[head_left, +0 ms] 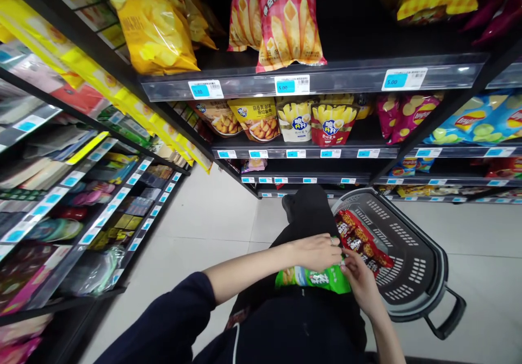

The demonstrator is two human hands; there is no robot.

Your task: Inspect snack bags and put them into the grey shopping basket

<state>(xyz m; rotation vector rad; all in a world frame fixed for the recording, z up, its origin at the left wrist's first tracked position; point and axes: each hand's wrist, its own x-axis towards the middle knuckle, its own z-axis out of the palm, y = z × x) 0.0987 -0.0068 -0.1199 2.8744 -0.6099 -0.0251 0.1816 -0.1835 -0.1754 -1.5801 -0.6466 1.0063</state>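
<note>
A green snack bag (326, 280) lies across my lap, its printed front facing up. My left hand (318, 252), with a ring on one finger, reaches over the bag's upper edge with its fingers bent and closed on it. At the bag's right end, my right hand (359, 275) pinches the edge between thumb and fingers. The fingertips of both hands are close together there. Just right of them stands a dark grey shopping basket (438, 263) on the floor, with red snack packs (361, 236) inside along its left side.
Ahead is a black shelf unit (346, 78) with chip bags, including a red-checked bag (290, 26) and a yellow bag (157, 26). Another shelf rack (85, 206) with packaged goods runs along the left. The basket's handle (451, 318) sticks out at lower right over the tiled floor (207, 211).
</note>
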